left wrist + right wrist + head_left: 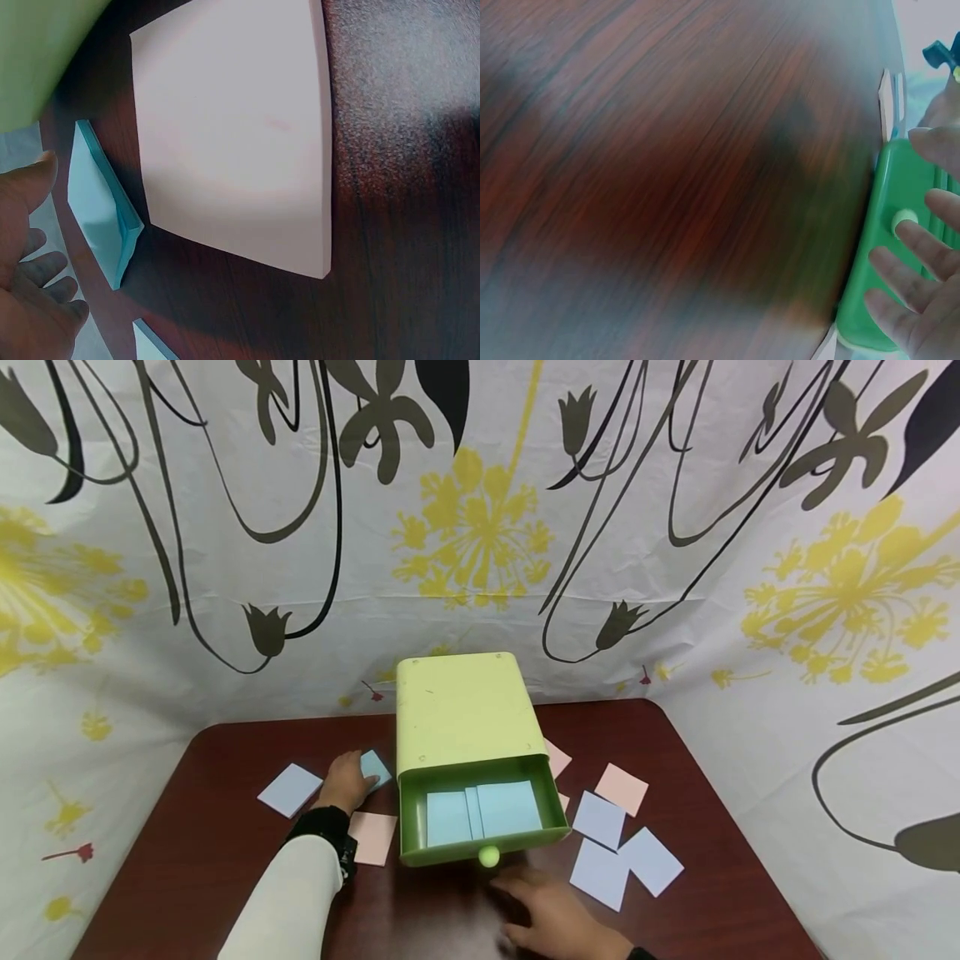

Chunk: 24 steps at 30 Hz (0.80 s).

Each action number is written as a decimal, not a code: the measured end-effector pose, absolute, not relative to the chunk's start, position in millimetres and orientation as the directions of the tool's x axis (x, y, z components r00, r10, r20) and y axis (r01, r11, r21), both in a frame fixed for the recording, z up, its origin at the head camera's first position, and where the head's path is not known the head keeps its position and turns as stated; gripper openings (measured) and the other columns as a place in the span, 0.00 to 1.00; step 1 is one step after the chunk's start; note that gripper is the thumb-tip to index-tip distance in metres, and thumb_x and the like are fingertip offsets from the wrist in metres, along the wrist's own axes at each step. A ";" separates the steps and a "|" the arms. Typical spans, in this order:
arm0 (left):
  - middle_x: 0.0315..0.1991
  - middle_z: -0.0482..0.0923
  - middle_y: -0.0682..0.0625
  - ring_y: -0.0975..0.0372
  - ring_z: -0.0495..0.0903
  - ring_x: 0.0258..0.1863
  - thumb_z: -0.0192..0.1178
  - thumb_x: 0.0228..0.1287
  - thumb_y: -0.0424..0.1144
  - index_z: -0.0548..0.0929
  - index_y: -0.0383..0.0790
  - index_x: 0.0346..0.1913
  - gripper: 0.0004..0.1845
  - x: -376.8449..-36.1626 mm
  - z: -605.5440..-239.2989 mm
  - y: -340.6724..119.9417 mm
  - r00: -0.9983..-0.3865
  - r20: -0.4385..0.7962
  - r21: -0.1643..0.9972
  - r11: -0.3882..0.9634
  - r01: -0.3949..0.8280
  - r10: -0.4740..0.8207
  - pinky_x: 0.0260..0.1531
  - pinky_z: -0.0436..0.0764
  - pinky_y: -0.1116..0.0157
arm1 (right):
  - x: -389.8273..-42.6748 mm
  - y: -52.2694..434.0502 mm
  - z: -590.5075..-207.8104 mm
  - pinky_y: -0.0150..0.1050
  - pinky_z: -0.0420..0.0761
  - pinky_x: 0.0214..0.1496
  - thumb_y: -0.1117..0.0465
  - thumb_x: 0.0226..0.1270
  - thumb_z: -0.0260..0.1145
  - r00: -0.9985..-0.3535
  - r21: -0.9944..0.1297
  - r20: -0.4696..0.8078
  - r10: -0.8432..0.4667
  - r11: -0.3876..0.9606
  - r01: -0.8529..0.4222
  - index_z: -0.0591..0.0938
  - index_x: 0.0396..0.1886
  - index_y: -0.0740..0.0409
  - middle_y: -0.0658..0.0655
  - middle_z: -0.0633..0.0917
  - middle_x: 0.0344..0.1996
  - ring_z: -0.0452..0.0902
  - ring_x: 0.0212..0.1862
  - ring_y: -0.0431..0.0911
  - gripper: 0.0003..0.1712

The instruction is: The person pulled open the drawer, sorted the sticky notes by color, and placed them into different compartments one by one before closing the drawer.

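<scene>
Left hand (347, 781), left of centre in the head view, rests on a light blue pad of notes (375, 768) just beside the green box (461, 710); its fingers are hidden under the back of the hand, so whether they pinch the pad or only lie on it I cannot tell. In the left wrist view the same pad (101, 206) shows as a thin blue wedge, with the fingers loosely curled at the lower left edge of the frame, cut off. Right hand (555, 918) sits at the bottom of the head view, blurred, fingers spread and relaxed, holding nothing, just below the drawer's round pale knob (489, 857).

Pulled out toward the lower edge, the drawer (480, 847) is of darker green plastic and holds three light blue squares (483, 810), overlapping. The right wrist view is smeared; only the drawer front and fingertips (922, 247) read clearly.

Loose paper squares lie flat on the dark, glossy wood-grain table (225, 877): one pale blue at left (289, 789), one pink by the sleeve (372, 837), three lavender at lower right (622, 860), one pink above them (622, 788), and two more pink ones partly hidden behind the box.
</scene>
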<state>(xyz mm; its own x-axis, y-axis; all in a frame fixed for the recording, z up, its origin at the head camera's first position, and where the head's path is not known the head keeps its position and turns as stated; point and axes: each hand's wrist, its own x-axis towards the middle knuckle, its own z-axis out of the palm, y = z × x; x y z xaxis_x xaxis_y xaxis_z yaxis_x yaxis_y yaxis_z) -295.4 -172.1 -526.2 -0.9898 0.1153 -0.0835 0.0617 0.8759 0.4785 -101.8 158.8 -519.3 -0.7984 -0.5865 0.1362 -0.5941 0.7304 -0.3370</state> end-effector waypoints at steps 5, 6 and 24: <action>0.62 0.65 0.24 0.35 0.63 0.64 0.66 0.60 0.36 0.63 0.18 0.64 0.36 -294.7 -528.7 -173.1 -0.991 -0.081 0.483 0.874 0.057 0.109 0.63 0.65 0.45 | -100.8 149.6 -517.9 0.40 0.81 0.50 0.50 0.57 0.72 -0.784 -0.331 0.124 -0.608 0.720 -0.611 0.79 0.59 0.53 0.53 0.79 0.55 0.76 0.55 0.47 0.30; 0.62 0.65 0.24 0.35 0.64 0.63 0.67 0.60 0.35 0.63 0.18 0.64 0.36 -294.5 -528.9 -173.4 -0.991 -0.080 0.487 0.872 0.056 0.108 0.63 0.66 0.44 | -100.5 148.2 -517.7 0.40 0.81 0.50 0.50 0.57 0.72 -0.782 -0.329 0.123 -0.611 0.719 -0.613 0.79 0.59 0.52 0.53 0.79 0.55 0.76 0.55 0.47 0.30; 0.59 0.69 0.24 0.36 0.68 0.60 0.68 0.58 0.32 0.63 0.20 0.65 0.36 -293.0 -533.0 -169.8 -0.985 -0.145 0.474 0.880 0.011 0.090 0.57 0.72 0.45 | -100.9 143.2 -520.8 0.41 0.81 0.49 0.49 0.62 0.69 -0.746 -0.365 0.050 -0.664 0.683 -0.633 0.78 0.60 0.51 0.54 0.78 0.57 0.76 0.56 0.47 0.28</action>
<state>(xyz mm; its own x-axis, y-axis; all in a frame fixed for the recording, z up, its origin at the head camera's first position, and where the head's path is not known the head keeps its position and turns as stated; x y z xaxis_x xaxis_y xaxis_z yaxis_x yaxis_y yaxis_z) -293.0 -169.8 -533.0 -0.9853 0.0899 -0.1450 0.0106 0.8804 0.4741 -100.9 143.2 -520.8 -0.7458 -0.6643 0.0499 -0.6328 0.6829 -0.3649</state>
